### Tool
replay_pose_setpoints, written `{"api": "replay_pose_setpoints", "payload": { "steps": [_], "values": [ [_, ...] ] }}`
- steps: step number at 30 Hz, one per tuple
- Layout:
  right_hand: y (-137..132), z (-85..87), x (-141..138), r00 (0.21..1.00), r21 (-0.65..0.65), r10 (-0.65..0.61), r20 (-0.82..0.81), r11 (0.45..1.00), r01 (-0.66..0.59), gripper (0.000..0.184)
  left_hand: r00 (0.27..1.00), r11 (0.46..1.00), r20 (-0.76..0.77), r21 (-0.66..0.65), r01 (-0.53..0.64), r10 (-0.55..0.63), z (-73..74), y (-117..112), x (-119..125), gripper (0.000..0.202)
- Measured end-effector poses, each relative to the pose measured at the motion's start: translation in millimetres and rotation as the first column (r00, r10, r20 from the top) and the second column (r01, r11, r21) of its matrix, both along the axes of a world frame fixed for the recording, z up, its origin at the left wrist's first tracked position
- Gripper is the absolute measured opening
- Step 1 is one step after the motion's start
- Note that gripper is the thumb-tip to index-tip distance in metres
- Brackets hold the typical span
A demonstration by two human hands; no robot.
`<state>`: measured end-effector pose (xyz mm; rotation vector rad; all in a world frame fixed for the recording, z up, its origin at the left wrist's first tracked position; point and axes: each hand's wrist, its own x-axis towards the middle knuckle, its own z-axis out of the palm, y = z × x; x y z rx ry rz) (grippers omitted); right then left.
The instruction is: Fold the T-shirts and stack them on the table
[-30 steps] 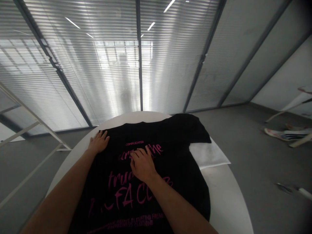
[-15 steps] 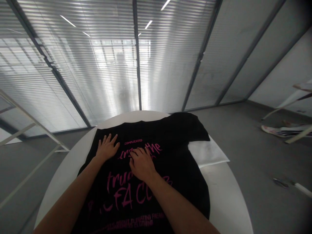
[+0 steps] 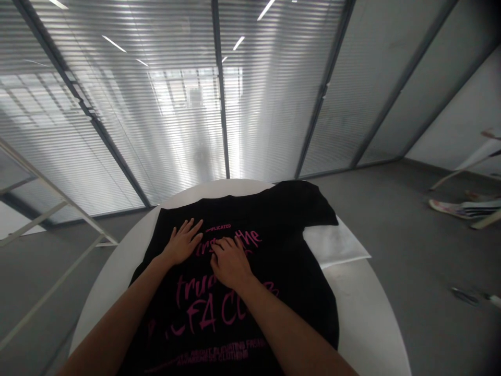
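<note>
A black T-shirt (image 3: pixel 274 219) with pink lettering lies spread on a round white table (image 3: pixel 376 318). One sleeve reaches out to the far right; no sleeve shows sticking out on the left. My left hand (image 3: pixel 183 243) rests on the shirt's upper left, fingers spread, beside the small line of print. Close to its right, my right hand (image 3: pixel 231 263) lies on the large lettering with its fingers stretched out and covers part of the words. Neither hand grips the cloth. The shirt's near end runs out of view at the bottom.
A flat white sheet or cloth (image 3: pixel 336 245) lies under the sleeve on the table's right. White metal frame bars (image 3: pixel 58 203) stand at left. Glass partitions with blinds (image 3: pixel 183 130) rise behind. Shoes (image 3: pixel 450 208) and furniture legs are on the right.
My left hand has slid right over the shirt, closer to my right hand, and now covers the start of the small print. My right hand stays at nearly the same spot on the lettering.
</note>
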<state>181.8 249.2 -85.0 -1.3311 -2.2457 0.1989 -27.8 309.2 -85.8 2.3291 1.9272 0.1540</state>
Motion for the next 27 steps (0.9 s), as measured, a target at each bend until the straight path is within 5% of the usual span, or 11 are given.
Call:
{"api": "replay_pose_setpoints", "payload": {
  "steps": [3, 8, 14, 18, 22, 27],
  "values": [
    [-0.5, 0.2, 0.7, 1.0, 0.004, -0.003, -0.003, 1.0, 0.003, 0.032, 0.996, 0.994, -0.009, 0.061, -0.091, 0.091, 0.9, -14.3, -18.5, 0.06],
    [-0.7, 0.0, 1.1, 1.0, -0.001, -0.007, -0.004, 1.0, 0.007, 0.031, 0.978, 0.984, -0.141, 0.104, -0.142, 0.155, -18.0, -43.3, -47.4, 0.06],
    [-0.9, -1.1, 1.9, 1.0, 0.016, 0.001, -0.011, 1.0, -0.001, 0.031, 0.973, 0.98, -0.146, 0.109, -0.165, 0.18, -21.0, -48.1, -48.5, 0.061],
    [-0.9, -0.9, 2.0, 1.0, 0.008, 0.002, -0.002, 1.0, -0.002, 0.031, 0.971, 0.974, -0.079, 0.034, -0.224, 0.226, -9.9, -37.5, -34.4, 0.059],
    [-1.5, -0.9, 1.5, 1.0, 0.011, 0.003, -0.009, 1.0, -0.003, 0.03, 0.967, 0.967, -0.002, -0.024, -0.254, 0.254, -5.2, -30.0, 4.7, 0.058],
    [-2.3, -1.3, 3.3, 1.0, 0.002, 0.009, -0.028, 1.0, -0.009, 0.031, 0.947, 0.937, -0.064, 0.177, -0.3, 0.315, -15.1, -40.4, 39.5, 0.059]
  ]
}}
